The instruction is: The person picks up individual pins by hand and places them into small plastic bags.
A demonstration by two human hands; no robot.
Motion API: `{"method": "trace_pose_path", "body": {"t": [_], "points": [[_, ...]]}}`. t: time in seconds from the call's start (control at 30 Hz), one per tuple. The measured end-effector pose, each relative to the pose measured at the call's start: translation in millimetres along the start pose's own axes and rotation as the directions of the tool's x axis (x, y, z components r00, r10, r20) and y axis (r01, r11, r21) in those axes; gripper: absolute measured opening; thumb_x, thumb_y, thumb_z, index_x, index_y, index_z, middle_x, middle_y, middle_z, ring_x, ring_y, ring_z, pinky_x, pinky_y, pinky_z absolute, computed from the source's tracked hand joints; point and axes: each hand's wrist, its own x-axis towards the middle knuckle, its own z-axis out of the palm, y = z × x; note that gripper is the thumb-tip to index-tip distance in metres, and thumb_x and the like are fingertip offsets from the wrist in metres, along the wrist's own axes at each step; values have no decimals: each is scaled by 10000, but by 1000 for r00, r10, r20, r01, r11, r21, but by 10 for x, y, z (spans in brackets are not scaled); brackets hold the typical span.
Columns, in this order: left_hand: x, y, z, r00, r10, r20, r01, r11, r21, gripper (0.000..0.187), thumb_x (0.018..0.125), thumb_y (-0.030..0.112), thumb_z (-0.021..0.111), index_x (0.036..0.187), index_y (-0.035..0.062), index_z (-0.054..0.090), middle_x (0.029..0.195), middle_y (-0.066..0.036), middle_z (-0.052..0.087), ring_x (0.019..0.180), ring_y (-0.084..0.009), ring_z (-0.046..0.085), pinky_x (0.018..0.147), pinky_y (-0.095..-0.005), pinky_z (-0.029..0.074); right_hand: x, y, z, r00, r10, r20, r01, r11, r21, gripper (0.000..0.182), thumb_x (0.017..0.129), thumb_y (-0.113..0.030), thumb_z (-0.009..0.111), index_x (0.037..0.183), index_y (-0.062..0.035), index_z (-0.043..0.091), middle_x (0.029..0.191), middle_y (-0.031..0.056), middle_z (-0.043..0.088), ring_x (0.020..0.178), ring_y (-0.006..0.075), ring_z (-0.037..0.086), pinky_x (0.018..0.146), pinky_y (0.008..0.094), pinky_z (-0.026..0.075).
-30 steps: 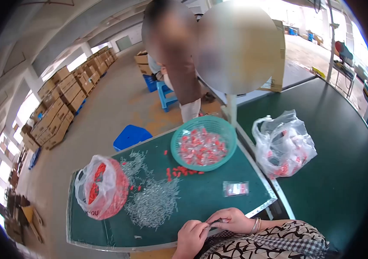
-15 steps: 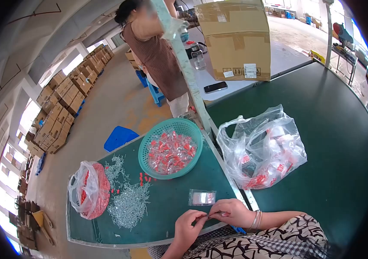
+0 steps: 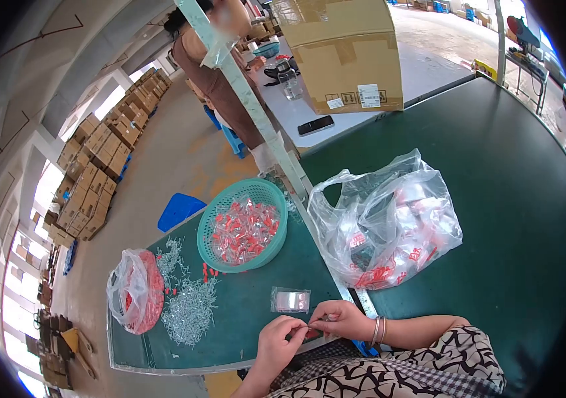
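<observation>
My left hand (image 3: 277, 341) and my right hand (image 3: 344, 321) meet fingertip to fingertip over the near edge of the green table. Both are closed in a pinch on something too small to make out; a bit of red shows just below the fingers. Just beyond them lies a stack of small clear plastic bags (image 3: 291, 300). Farther off stands a teal basket (image 3: 281, 240) filled with small clear packets holding red pieces. To the left are a heap of screws (image 3: 190, 313), a few loose red plugs (image 3: 208, 269) and a plastic bag of red plugs (image 3: 153, 292).
A clear carrier bag (image 3: 395, 225) of packets sits on the dark green surface at right. Beyond a pale upright post (image 3: 246, 93) are a carton (image 3: 346, 66), a phone (image 3: 315, 125) and a person (image 3: 213, 83). A blue stool (image 3: 180, 211) stands past the table.
The view has shifted, so the table's contents appear farther left. My hands stay pinched together, with slightly changed fingers. The person behind the post has moved an arm.
</observation>
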Motion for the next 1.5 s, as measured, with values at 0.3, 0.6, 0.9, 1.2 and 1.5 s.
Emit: {"method": "trace_pose_path", "body": {"t": [0.3, 0.6, 0.9, 1.2, 1.5], "points": [[93, -168, -60, 998, -64, 20, 65, 995, -72, 104, 760, 5, 714, 848, -11, 659, 790, -67, 637, 699, -139, 612, 622, -257, 480, 56, 61, -14, 990, -94, -103, 89, 995, -50, 83, 909, -85, 645, 950, -15, 666, 915, 42, 628, 769, 83, 626, 620, 212, 521], [236, -297, 95, 996, -79, 45, 83, 991, -104, 114, 764, 22, 719, 861, -7, 667, 813, -76, 645, 714, -154, 626, 651, -259, 498, 106, 215, -138, 990, -11, -138, 20, 998, 65, 114, 916, -142, 647, 944, -32, 642, 882, 40, 660, 788, 91, 629, 632, 228, 510], [340, -291, 189, 993, -111, 42, 116, 986, -123, 114, 784, 43, 709, 874, -11, 663, 817, -78, 648, 720, -160, 627, 654, -269, 498, 126, 235, -193, 988, 43, -145, -22, 989, 145, 121, 924, -138, 636, 971, -26, 633, 889, 47, 668, 834, 104, 650, 643, 226, 515], [344, -346, 74, 997, -64, 45, 69, 992, -107, 65, 805, 35, 669, 839, -1, 627, 762, -108, 606, 662, -215, 601, 607, -306, 469, 158, 271, -158, 982, -9, -190, 12, 1000, 16, 63, 907, -54, 630, 928, -1, 657, 892, 57, 602, 729, 104, 625, 569, 215, 509], [356, -800, -813, 832, -430, -351, 144, 778, -611, 73, 909, 78, 586, 897, 6, 595, 746, -23, 580, 699, -98, 584, 656, -245, 487, 231, 327, -197, 951, 130, -279, -135, 991, 2, 118, 938, -61, 556, 920, 26, 633, 621, 22, 556, 499, 102, 534, 452, 215, 405]]}}
